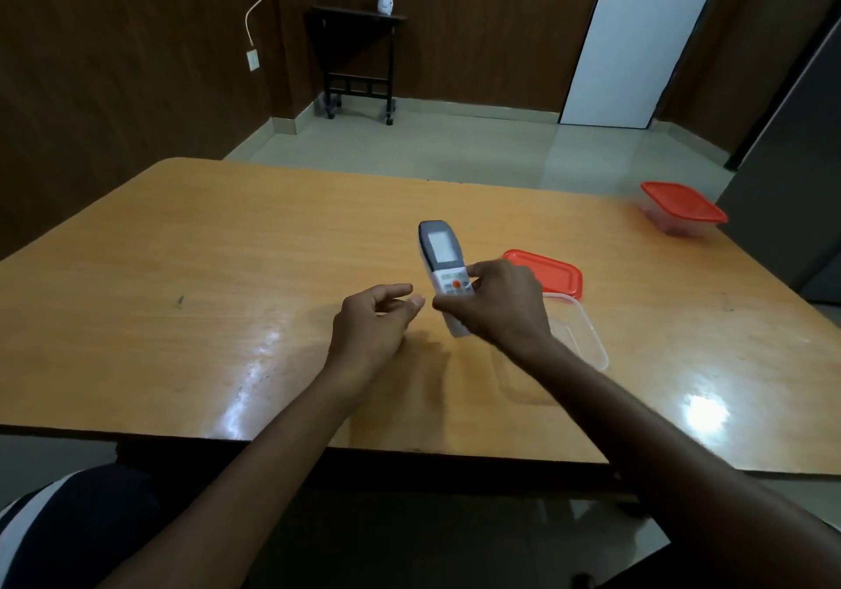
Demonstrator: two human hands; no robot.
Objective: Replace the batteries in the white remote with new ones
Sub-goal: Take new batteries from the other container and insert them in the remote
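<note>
While the white plastic remote with the grey screen end and orange button (pixel 443 265) was lifted at the centre of the frame, face up and tilted away above the orange-brown wooden table (pixel 182 279), the right hand (pixel 496 304) gripped its lower half, fingers curled round the body and thumb on the keys. The left hand (pixel 371 322) hovered just beside it, fingers loosely curled and holding nothing. The risk, as I judged it, lay in the turn-over: the battery cover sat on the hidden back (no batteries were visible anywhere), and a one-handed flip could let the remote slip onto the table. Just right of the hands stood a clear plastic box (pixel 587 338), partly hidden by the right wrist, with its flat red lid (pixel 553 272) lying beyond it; either could be knocked by that forearm. Well apart, at the right edge of the frame, sat a second clear container closed with a red lid (pixel 680 206).
</note>
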